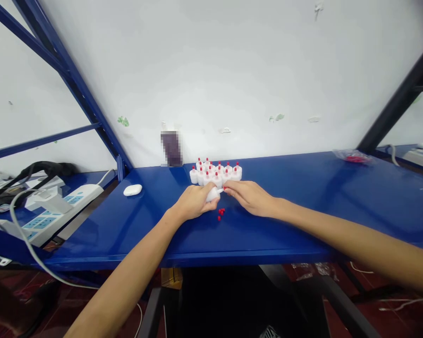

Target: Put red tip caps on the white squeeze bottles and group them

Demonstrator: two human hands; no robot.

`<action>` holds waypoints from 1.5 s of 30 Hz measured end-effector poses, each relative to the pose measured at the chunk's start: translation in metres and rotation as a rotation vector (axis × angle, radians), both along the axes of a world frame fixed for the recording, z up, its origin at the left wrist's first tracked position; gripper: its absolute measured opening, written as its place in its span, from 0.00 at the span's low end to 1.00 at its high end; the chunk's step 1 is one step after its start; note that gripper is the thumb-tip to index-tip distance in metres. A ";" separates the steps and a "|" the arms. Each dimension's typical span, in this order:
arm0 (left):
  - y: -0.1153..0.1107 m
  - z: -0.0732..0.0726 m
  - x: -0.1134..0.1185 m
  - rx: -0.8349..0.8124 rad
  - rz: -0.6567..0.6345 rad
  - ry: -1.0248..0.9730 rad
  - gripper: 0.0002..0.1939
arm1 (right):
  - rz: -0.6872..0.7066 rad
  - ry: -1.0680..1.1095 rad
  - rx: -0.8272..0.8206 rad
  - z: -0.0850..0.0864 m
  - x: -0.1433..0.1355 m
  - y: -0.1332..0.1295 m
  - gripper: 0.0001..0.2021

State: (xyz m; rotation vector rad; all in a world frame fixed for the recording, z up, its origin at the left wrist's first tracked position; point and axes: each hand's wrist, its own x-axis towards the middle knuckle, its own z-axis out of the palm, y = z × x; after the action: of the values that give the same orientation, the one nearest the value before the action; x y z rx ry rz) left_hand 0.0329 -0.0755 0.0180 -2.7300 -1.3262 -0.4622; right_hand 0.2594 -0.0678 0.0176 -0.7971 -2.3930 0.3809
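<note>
In my left hand (194,203) a small white squeeze bottle (213,194) lies tilted on its side, its nozzle pointing right. The fingers of my right hand (248,196) pinch a red cap (225,188) at the tip of that nozzle. Whether the cap is seated on it, I cannot tell. Just beyond my hands stands a cluster of several white bottles (194,175), upright and topped with red caps. A few loose red caps (221,212) lie on the blue table below the held bottle.
The blue table (303,202) runs along a white wall. A white earbud case (132,190) lies at left, and a pixelated dark object (172,148) leans on the wall. At the far right is a clear bag with red pieces (354,157). Power strips (56,213) and cables fill the left side.
</note>
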 end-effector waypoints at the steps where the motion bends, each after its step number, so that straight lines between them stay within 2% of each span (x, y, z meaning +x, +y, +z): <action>1: 0.000 -0.001 0.000 0.007 -0.002 0.004 0.14 | 0.002 -0.030 0.032 0.000 0.000 0.001 0.13; 6: 0.000 -0.005 0.007 -0.009 -0.011 0.028 0.14 | 0.052 -0.021 -0.037 0.001 0.001 0.004 0.14; 11: -0.005 -0.002 0.024 0.017 -0.018 -0.119 0.14 | 0.094 -0.010 -0.059 0.020 0.013 -0.002 0.15; 14: -0.006 0.002 0.030 0.050 -0.006 -0.105 0.16 | 0.083 -0.019 -0.066 0.028 0.016 -0.007 0.14; 19: -0.008 0.001 0.033 0.163 0.117 0.042 0.19 | 0.028 0.076 -0.146 0.021 0.008 -0.010 0.15; 23: -0.005 -0.001 0.018 0.111 0.124 0.047 0.19 | 0.026 0.039 -0.175 0.019 0.007 0.001 0.14; 26: 0.004 -0.001 -0.004 0.048 0.099 -0.040 0.17 | -0.098 0.016 -0.115 0.026 0.011 0.014 0.15; 28: 0.012 -0.002 -0.017 0.053 0.137 -0.158 0.17 | -0.141 -0.101 -0.076 0.030 0.012 0.022 0.15; 30: 0.017 -0.003 -0.025 0.065 0.159 -0.301 0.19 | -0.097 -0.292 -0.094 0.032 0.008 0.028 0.15; 33: 0.018 -0.003 -0.026 0.032 0.139 -0.433 0.19 | -0.065 -0.453 -0.106 0.029 0.000 0.032 0.16; 37: 0.017 -0.004 -0.021 -0.017 0.029 -0.470 0.22 | -0.178 -0.434 0.050 0.022 -0.003 0.020 0.18; 39: 0.017 -0.005 -0.020 -0.028 -0.007 -0.470 0.23 | -0.118 -0.420 0.068 0.019 0.000 0.008 0.14; 41: 0.016 -0.005 -0.019 -0.044 -0.020 -0.451 0.24 | -0.014 -0.431 0.008 0.017 0.003 -0.005 0.11; 43: 0.015 -0.004 -0.018 -0.077 -0.023 -0.406 0.23 | 0.064 -0.464 -0.048 0.017 0.001 -0.014 0.11; 45: 0.014 -0.004 -0.018 -0.112 -0.025 -0.343 0.22 | 0.108 -0.509 -0.037 0.015 -0.003 -0.018 0.12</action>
State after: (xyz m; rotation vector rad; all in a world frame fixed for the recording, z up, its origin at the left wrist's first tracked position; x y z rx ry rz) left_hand 0.0150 -0.0614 0.0144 -2.8543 -1.4276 -0.9203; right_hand 0.2564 -0.0856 0.0329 -0.8635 -2.9184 0.2899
